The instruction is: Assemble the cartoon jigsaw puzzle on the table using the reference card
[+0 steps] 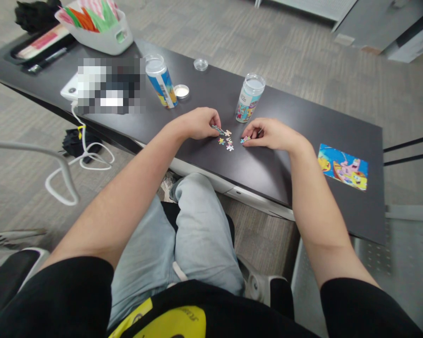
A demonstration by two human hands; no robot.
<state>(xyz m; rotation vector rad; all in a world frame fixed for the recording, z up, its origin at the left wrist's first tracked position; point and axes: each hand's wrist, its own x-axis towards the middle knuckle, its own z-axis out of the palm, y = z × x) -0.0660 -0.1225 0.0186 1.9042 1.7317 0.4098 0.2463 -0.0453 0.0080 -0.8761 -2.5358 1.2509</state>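
Note:
My left hand [203,124] is closed, its thumb and fingers pinching a jigsaw puzzle piece [216,129] just above the dark table. Facing it, my right hand [264,133] pinches another puzzle piece [245,140] between thumb and fingers. Several loose puzzle pieces [230,146] lie on the tabletop in the gap between both hands. Behind my right hand stands a clear-topped canister [248,101] with a cartoon label. A colourful cartoon picture card [345,166] lies flat at the table's right end, beyond my right forearm.
A second canister [161,84], blue and yellow, stands at the back left, with a round lid [182,91] beside it. A clear lid [200,65] lies near the far edge. At the left are a white basket [102,40] of colourful strips and a black tray [38,44].

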